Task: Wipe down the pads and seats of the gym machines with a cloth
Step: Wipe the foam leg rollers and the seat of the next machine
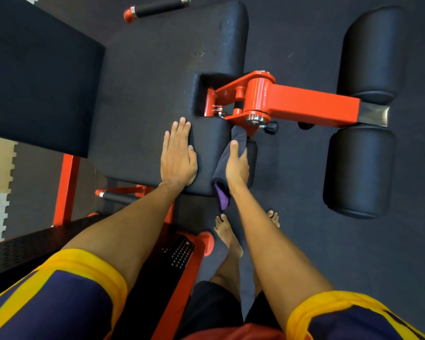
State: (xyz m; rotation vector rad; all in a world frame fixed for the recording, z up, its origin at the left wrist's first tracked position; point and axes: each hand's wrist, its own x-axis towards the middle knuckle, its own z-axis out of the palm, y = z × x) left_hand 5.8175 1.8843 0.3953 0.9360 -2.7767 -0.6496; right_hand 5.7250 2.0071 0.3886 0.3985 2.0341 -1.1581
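Observation:
A black padded seat (157, 89) of a red-framed machine fills the middle of the view. My left hand (178, 155) lies flat on the seat's near right corner, fingers straight. At the seat's right edge my right hand (237, 164) grips a dark grey cloth (225, 165) with a purple underside. The cloth hangs down along the side of the seat, its upper end just under the red pivot bracket (255, 99). The black back pad (35, 77) stands at the left.
A red arm (312, 104) reaches right from the pivot to two black roller pads (371, 55) (358, 170). A black adjustment knob (271, 127) sticks out near my right hand. Black handles (157, 7) (119, 196) flank the seat. My bare feet (228, 234) stand on dark rubber flooring.

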